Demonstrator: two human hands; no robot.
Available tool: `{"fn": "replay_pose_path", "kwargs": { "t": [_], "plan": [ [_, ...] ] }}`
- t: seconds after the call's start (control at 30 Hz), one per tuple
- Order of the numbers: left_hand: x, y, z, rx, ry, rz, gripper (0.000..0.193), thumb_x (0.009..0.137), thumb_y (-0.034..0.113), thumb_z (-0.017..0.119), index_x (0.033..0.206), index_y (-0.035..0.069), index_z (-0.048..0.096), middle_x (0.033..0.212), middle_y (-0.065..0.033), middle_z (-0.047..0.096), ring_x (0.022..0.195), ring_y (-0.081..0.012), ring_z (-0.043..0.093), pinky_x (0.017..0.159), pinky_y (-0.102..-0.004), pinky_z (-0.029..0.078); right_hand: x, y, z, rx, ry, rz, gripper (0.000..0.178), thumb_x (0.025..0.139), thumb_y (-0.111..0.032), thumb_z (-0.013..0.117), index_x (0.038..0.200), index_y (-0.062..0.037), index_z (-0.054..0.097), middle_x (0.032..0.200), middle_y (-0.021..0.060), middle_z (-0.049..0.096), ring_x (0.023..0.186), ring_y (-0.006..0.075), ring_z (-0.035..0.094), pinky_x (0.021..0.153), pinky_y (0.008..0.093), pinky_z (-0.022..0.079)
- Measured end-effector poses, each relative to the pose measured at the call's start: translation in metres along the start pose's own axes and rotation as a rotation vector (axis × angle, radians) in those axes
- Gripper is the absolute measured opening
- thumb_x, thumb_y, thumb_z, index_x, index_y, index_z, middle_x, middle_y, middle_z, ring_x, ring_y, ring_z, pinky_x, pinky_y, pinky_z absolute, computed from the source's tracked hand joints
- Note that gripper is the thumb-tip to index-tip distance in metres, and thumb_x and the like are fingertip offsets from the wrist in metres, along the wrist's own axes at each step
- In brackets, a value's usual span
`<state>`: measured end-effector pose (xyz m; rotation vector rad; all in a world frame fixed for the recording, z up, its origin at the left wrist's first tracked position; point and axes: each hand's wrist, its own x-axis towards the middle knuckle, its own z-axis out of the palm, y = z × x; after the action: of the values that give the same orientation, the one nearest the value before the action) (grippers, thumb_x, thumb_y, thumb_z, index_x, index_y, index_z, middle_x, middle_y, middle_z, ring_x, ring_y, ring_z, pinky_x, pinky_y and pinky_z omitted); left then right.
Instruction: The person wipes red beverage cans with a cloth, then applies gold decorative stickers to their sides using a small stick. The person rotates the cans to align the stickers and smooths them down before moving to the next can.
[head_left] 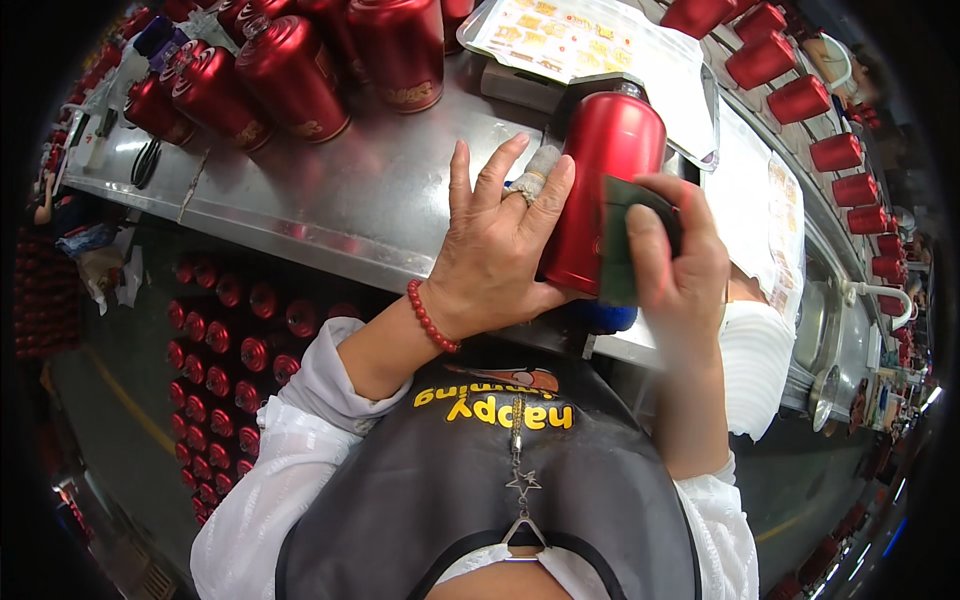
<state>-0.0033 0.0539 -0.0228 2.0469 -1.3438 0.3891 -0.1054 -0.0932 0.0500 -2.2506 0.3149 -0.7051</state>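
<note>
Pinching a dark green sheet [617,235], right hand [690,255] curls beside red bottle [620,135]; left hand [495,240] splays against it.

Bare left forearm [385,352] angled up and rightward from lower left. Left hand [492,248] back upward, fingers spread, one in pale wrap [538,172]; thumb apart, stretched rightward below them. Bare right forearm [692,425] rising nearly straight at lower right, blurred toward right wrist [692,335]. Right hand [698,262] turned inward, thumb and curled fingers pinched.
</note>
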Motion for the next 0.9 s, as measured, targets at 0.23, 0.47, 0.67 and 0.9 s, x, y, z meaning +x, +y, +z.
{"fn": "replay_pose_path", "kwargs": {
  "t": [0.23, 0.47, 0.67, 0.9],
  "plan": [
    [-0.014, 0.015, 0.003, -0.115, 0.148, 0.159, 0.062, 0.086, 0.042, 0.069, 0.143, 0.021, 0.054, 0.112, -0.0053, 0.07, 0.14, -0.0327, 0.037, 0.117, -0.0676, 0.004, -0.027, 0.031, -0.01, 0.229, 0.072, 0.24, 0.022, 0.099, -0.014, 0.058, 0.113, 0.002, 0.06, 0.093, 0.0051, 0.065, 0.084, 0.0102, 0.059, 0.076, 0.0252, 0.049],
    [-0.008, 0.024, 0.007, -0.025, 0.1, 0.128, 0.058, 0.083, 0.031, 0.075, 0.138, 0.021, 0.061, 0.122, -0.0033, 0.068, 0.131, -0.0335, 0.051, 0.117, -0.0675, 0.014, -0.027, 0.039, -0.013, 0.243, 0.079, 0.183, 0.022, 0.098, -0.015, 0.058, 0.113, 0.0008, 0.061, 0.088, 0.0113, 0.067, 0.082, 0.0156, 0.063, 0.076, 0.03, 0.051],
    [-0.029, 0.015, 0.02, -0.268, 0.103, -0.008, 0.069, 0.096, 0.035, 0.064, 0.147, -0.005, 0.041, 0.142, -0.0229, 0.054, 0.132, -0.039, 0.051, 0.119, -0.055, 0.022, -0.061, 0.09, -0.08, -0.103, 0.079, -0.131, 0.04, 0.089, 0.016, 0.045, 0.121, 0.0014, 0.063, 0.138, 0.0168, 0.059, 0.12, 0.0215, 0.061, 0.094, 0.0297, 0.05],
    [-0.034, 0.012, 0.02, -0.288, 0.043, -0.061, 0.071, 0.099, 0.034, 0.06, 0.15, -0.007, 0.031, 0.151, -0.025, 0.043, 0.137, -0.0369, 0.046, 0.119, -0.0534, 0.02, -0.148, 0.126, -0.185, -0.53, -0.158, 0.326, 0.016, 0.09, -0.002, 0.064, 0.105, -0.0004, 0.065, 0.117, 0.0132, 0.065, 0.111, 0.032, 0.062, 0.094, 0.0382, 0.05]
  ]
}}
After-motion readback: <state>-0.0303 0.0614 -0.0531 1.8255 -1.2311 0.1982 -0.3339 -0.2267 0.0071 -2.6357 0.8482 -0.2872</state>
